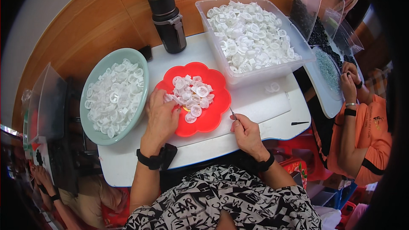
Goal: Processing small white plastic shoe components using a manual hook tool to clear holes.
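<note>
A red flower-shaped dish (218,98) sits on the white table before me, with a small heap of white plastic parts (189,91) in it. My left hand (162,113) rests over the dish's left rim, fingers bent and thumb apart, next to the parts at the edge of the heap. Whether its fingertips touch one is hard to see. At the dish's right side, my right hand (247,133) pinches a slim, pointed metal tool (233,113), its tip towards the rim; most of the tool is hidden by the fingers.
Left stands a pale green basin (146,86) full of similar white parts; a clear plastic bin (255,73) at back right holds more. A black flask (168,25) stands behind. A dark, thin object (300,123) lies near the right edge. A co-worker in orange (362,132) sits at right.
</note>
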### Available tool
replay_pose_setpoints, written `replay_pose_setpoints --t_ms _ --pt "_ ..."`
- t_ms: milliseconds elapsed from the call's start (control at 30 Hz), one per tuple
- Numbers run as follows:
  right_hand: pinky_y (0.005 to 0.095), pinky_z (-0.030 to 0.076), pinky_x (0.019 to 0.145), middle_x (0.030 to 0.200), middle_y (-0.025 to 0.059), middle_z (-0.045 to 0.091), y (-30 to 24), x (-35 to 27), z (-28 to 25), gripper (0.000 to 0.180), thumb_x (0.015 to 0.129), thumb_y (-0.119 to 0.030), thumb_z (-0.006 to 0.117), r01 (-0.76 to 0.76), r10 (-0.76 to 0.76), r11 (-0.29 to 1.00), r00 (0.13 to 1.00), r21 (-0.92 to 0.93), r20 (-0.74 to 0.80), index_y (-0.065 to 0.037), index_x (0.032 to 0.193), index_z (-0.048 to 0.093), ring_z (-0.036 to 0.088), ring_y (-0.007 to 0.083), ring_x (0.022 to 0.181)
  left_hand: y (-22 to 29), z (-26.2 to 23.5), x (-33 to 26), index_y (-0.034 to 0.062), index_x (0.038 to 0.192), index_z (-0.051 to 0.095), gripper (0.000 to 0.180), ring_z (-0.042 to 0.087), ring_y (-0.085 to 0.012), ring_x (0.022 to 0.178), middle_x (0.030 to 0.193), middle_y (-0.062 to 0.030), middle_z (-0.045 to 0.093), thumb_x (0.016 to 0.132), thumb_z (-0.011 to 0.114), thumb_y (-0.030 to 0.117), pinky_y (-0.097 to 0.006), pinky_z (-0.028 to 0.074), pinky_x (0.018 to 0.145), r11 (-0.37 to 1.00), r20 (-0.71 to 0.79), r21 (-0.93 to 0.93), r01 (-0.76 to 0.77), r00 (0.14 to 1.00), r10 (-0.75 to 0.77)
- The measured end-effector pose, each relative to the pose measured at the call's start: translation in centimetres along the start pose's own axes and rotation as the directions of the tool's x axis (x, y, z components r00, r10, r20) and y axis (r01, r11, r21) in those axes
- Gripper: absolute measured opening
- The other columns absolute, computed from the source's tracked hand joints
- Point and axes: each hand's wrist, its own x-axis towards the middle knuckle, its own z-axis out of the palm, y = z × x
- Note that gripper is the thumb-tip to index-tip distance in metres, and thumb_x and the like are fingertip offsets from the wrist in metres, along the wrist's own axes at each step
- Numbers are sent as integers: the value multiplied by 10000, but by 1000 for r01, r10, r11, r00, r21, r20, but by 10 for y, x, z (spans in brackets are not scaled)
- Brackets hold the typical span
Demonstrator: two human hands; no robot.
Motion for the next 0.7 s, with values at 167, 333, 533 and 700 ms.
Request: replay_pose_setpoints --t_ms 167,333,533,700 --pt "209 410 570 666 17 553 -2 -1 1 198 892 -28 454 -1 1 1000 1000 -19 -4 43 1027 579 487 65 607 8 -5 -13 7 885 659 188 500 -325 1029 1125 -178 495 709 675 72 -420 355 910 997 -55 -74 8 998 -12" --pt "243 428 541 624 70 551 2 -1 2 191 880 -56 492 20 -21 999 999 -32 -40 52 1002 592 512 87 575 14 -12 -27 7 843 646 170 548 -282 932 1100 -164 517 678 662 -35 -361 420 829 966 -189 -242 -92 981 46" --pt "215 433 618 700 28 582 -7 -2 -4 224 890 -52 476 -117 118 993 992 -24 36 53 1054 587 522 74 660 24 -11 -55 -19 959 594 276 579 -226 795 1030 -183 580 699 601 -111 -294 470 689 775 -262 -621 -121 963 -60" --pt "235 425 564 712 82 596 -41 -13 11 235 862 -56 529 23 -22 1000 996 -16 86 59 1059 584 507 88 622 32 -11 -73 -34 1279 407 606 531 -145 854 1085 -149 572 744 691 -48 -263 447 725 668 -202 -736 -111 977 -60"
